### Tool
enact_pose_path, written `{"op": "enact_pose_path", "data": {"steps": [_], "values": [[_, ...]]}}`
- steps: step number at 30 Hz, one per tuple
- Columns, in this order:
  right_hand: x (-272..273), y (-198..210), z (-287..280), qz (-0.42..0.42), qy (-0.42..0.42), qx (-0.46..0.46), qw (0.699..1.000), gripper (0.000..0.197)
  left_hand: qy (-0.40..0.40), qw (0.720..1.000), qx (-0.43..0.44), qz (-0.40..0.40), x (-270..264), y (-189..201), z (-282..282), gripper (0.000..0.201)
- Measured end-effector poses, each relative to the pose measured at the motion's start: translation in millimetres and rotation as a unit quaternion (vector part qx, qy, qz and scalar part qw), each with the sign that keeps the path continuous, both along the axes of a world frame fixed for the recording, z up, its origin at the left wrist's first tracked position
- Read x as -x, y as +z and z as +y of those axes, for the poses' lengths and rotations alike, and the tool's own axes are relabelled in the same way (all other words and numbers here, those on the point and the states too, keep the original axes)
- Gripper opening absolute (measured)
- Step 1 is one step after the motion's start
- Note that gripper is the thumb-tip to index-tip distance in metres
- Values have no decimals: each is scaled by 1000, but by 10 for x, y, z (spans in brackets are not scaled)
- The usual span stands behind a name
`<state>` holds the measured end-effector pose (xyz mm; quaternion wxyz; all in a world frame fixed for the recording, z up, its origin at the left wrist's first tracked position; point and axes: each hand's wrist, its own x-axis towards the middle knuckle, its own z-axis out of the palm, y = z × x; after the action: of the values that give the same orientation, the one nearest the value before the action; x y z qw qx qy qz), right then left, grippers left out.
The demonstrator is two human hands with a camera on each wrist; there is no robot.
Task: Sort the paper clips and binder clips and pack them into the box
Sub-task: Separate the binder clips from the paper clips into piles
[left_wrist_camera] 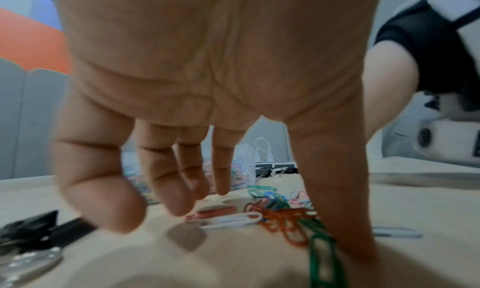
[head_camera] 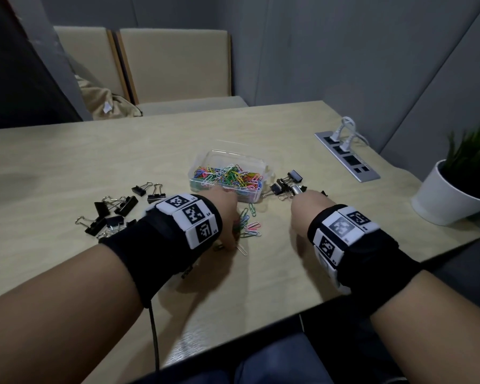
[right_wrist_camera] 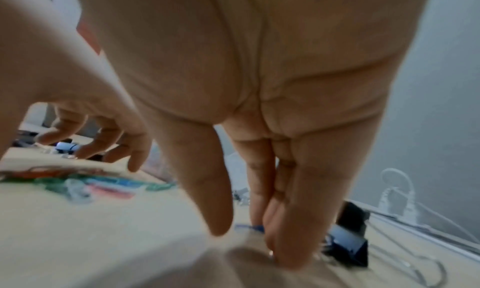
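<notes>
A potted plant [head_camera: 455,189] and a socket strip [head_camera: 347,156] sit at the table's [head_camera: 67,162] right edge. The clear box [head_camera: 230,176], its long axis left to right, holds coloured paper clips; binder clips [head_camera: 114,214] lie left and right of it. The left hand [left_wrist_camera: 207,87] hangs palm-down, fingers relaxed, thumb pressing loose paper clips [left_wrist_camera: 285,216] just near of the box. The right hand [right_wrist_camera: 259,87] points extended fingers down, touching the table beside a binder clip [right_wrist_camera: 348,243].

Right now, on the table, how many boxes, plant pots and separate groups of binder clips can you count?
Clear box: 1
Plant pot: 1
Binder clip groups: 2, the left group and the right group
Total: 4
</notes>
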<state>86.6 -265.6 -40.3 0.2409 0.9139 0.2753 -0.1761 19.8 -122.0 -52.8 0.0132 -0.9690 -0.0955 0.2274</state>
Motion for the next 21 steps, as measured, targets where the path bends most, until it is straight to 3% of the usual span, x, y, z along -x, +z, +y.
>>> {"op": "enact_pose_path", "data": {"steps": [3, 8, 11, 15, 17, 21], "values": [[76, -54, 46, 7, 26, -35, 999, 34, 11, 1000, 3, 11, -4, 3, 5, 89], [139, -180, 238, 57, 73, -159, 983, 31, -23, 1000, -5, 3, -16, -17, -60, 70], [111, -104, 213, 83, 41, -253, 963, 35, -16, 1000, 1, 6, 6, -19, -9, 72], [38, -34, 140, 57, 28, -188, 980, 35, 8, 1000, 1, 25, 53, 12, 143, 76], [55, -75, 138, 50, 27, -144, 988, 35, 9, 1000, -4, 28, 62, -5, 177, 72], [56, -160, 209, 52, 48, -143, 987, 32, -3, 1000, -1, 9, 34, -73, 117, 58]]}}
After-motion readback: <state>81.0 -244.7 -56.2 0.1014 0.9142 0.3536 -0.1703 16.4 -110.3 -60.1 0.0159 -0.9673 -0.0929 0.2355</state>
